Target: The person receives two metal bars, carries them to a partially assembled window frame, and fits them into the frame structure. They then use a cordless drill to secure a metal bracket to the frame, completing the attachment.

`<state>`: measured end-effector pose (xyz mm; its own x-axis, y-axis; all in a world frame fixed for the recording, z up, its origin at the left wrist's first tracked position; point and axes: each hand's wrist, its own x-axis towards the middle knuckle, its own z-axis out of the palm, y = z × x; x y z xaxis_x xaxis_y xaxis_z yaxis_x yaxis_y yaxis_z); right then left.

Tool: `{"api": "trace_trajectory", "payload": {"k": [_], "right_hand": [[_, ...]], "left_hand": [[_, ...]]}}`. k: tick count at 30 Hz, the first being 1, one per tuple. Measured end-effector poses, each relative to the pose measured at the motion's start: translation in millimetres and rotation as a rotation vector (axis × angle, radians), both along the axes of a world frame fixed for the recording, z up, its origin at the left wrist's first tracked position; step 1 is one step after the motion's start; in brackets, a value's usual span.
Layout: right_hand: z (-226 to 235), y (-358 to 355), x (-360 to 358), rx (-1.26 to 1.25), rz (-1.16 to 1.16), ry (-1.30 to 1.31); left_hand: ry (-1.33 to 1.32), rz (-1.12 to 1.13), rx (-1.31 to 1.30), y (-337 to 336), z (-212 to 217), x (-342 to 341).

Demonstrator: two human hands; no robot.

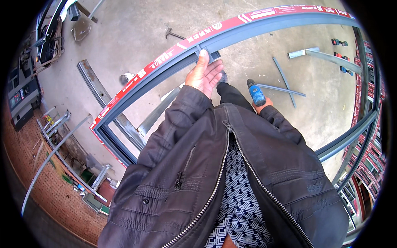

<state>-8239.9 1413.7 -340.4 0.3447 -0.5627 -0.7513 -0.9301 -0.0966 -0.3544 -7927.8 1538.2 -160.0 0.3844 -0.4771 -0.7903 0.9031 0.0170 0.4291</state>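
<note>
A large grey metal window frame [244, 36] with red protective film on its outer edge curves across the view in front of me. My left hand [203, 75] is at its near side, thumb up and fingers stretched out and apart. It is beside a short grey profile piece [211, 55] that joins the frame's inner side. Whether the thumb touches this piece, I cannot tell. Inside the frame's outline, my right hand [264, 105] grips a blue cordless drill [256, 94], its dark chuck pointing away from me. Part of the drill's handle is hidden.
A hammer [174, 34] lies on the concrete floor beyond the frame. Thin grey strips [283, 78] cross near the drill. More power tools [340, 42] sit at the right, close to stacked red-filmed profiles [370, 144]. A long metal channel [97, 89] lies at the left.
</note>
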Motion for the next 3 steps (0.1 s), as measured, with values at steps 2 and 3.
{"api": "trace_trajectory", "payload": {"k": [2,3], "right_hand": [[3.7,-0.3,3.3,0.022,-0.032,0.032],[10.8,-0.9,10.6,0.034,-0.044,0.046]], "left_hand": [[0.029,-0.013,0.003,2.0,1.2,5.4],[0.029,-0.033,-0.002,3.3,1.8,7.6]]}}
